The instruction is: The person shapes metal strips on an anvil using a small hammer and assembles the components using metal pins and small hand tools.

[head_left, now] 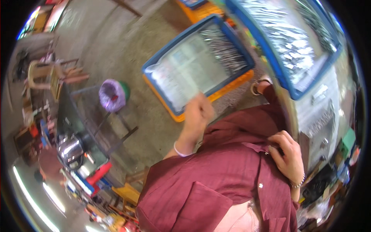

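My left hand [199, 111], with a white band at its wrist, hangs over the near edge of a blue tray [159, 60]. Motion smears its fingers, so I cannot tell whether it holds anything. Inside the tray lie a clear plastic bag [170, 83] on the left and a row of thin silvery metal pieces [224, 50] on the right. My right hand [288, 154], wearing a beaded bracelet, is curled at the front edge of my maroon shirt [228, 162], its fingers closed on the cloth.
An orange crate [232, 83] sits beneath the tray. At the right, a larger blue tray [295, 94] of shiny metal pieces stands on a grey metal machine [320, 112]. A purple-lined bin [112, 96] is on the floor at left, near a dark table with a kettle [71, 149].
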A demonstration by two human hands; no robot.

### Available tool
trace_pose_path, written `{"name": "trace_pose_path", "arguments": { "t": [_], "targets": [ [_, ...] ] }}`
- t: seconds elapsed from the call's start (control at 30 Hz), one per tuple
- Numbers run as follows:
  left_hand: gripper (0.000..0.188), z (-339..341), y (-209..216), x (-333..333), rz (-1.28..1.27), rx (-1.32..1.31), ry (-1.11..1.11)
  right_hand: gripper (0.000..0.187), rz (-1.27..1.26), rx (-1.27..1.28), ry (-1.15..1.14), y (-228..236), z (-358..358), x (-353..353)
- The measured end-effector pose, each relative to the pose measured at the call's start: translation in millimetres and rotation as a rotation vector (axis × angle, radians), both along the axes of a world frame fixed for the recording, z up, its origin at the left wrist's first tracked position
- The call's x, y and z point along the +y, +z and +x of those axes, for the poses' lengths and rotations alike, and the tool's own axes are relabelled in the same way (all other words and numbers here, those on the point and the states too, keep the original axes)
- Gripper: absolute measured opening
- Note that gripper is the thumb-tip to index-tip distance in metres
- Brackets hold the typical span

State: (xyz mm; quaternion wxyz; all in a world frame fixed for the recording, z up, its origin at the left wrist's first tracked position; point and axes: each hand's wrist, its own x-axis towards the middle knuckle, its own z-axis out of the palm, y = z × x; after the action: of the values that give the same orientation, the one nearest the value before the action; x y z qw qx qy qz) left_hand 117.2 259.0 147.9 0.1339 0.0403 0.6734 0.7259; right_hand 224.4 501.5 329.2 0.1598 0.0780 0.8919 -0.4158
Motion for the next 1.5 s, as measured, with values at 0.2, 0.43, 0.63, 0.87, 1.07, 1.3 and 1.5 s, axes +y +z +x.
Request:
{"name": "trace_pose_path", "arguments": {
  "t": [0.2,0.43,0.63,0.87,1.07,1.3,1.5],
  "targets": [
    [0.007,-14,129,97,0.388,0.174,-1.037,0.017,-0.137,0.106,0.005,-7,37,41],
    [0.004,22,248,214,1.402,0.494,-1.045,0.015,-0.149,0.302,-0.288,8,112,75],
    [0.013,53,263,269,1.303,0.587,-1.082,0.015,0.241,0.508,-0.854,4,178,108],
    [0.009,102,274,315,1.182,0.289,-1.046,0.022,0.538,0.437,-1.1,-15,232,152],
    [0.018,78,259,372,1.458,0.009,-1.632,0.044,0.575,0.223,-0.942,-21,240,174],
    [0.029,97,281,377,1.013,-0.091,-1.172,0.045,0.547,0.187,-0.827,-16,241,185],
    [0.024,101,297,376,1.295,-0.066,-1.187,0.044,0.595,0.153,-0.889,-17,238,183]
  ]
}}
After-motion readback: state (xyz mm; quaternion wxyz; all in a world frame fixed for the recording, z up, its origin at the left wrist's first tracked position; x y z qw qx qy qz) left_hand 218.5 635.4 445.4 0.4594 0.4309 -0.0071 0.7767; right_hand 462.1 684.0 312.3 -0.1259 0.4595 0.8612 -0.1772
